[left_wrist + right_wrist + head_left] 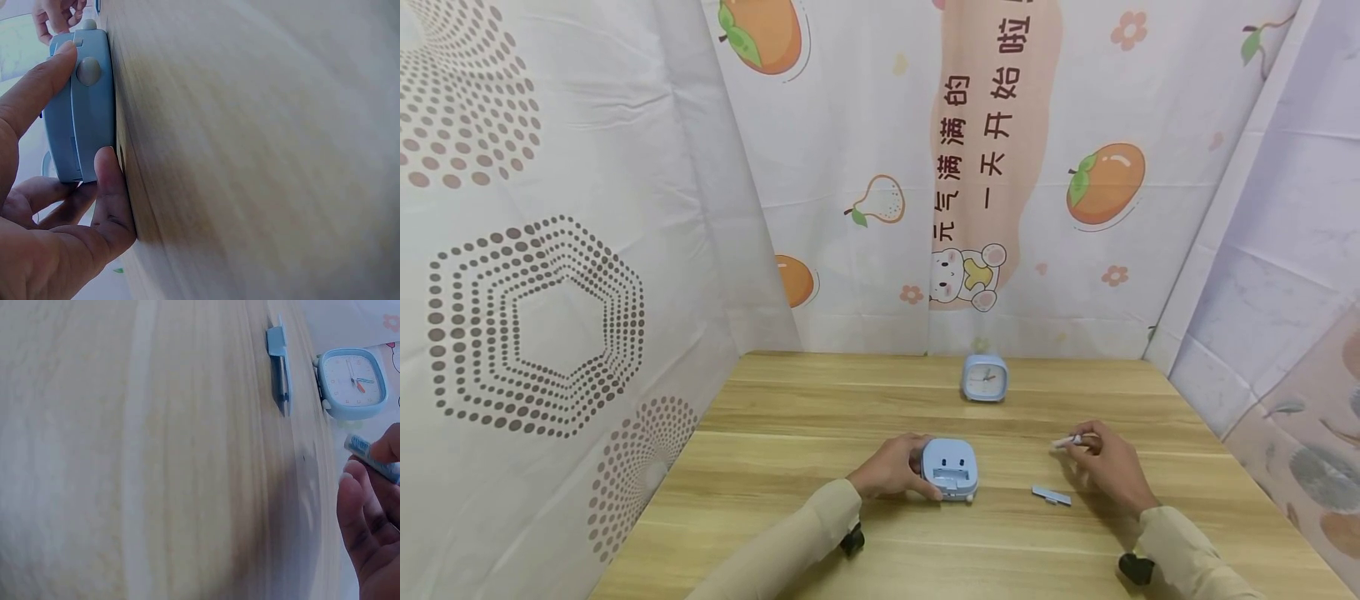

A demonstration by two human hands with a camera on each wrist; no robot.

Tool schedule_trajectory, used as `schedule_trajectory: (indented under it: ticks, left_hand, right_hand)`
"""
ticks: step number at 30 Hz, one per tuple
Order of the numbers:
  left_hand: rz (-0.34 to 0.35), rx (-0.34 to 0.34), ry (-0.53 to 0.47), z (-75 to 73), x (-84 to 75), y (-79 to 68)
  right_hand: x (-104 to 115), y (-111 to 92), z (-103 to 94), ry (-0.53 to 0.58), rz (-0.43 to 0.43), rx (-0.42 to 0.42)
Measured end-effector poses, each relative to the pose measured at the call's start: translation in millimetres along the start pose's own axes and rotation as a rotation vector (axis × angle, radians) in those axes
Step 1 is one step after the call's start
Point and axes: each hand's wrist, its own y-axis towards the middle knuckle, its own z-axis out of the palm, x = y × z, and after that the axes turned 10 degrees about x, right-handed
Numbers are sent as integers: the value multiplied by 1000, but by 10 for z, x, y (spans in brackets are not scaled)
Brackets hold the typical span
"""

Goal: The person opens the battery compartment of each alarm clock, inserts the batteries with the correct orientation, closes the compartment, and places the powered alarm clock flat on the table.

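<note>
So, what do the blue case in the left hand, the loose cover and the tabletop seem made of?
Blue case: probably moulded satin plastic, from its even colour and rounded corners. Loose cover: likely similar satin plastic, same colour, with a tab. Tabletop: smooth, with grain-like streaks; wood or laminate, I cannot tell.

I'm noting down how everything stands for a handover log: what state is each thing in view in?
Front clock: back up, its battery compartment open
Battery cover: off, lying on the table
Rear clock: upright, dial showing
Left hand: gripping the front clock
Right hand: pinching a battery
Battery: held, outside the compartment
</note>
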Motion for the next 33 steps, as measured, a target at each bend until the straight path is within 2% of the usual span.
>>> schedule_trajectory:
  ticks: [7, 14, 18, 33]
  left_hand:
    - [2, 3, -9, 5, -12, -6]
    - [4, 5, -9, 2, -23, -11]
    - [8, 4, -6, -2, -29, -16]
    - [15, 2, -14, 10, -14, -8]
  right_hand:
    - [11, -9, 6, 20, 0, -2]
    - [10, -8, -11, 247, 92, 74]
    - [20, -9, -23, 311, 125, 124]
    - [33, -52, -7, 341, 93, 148]
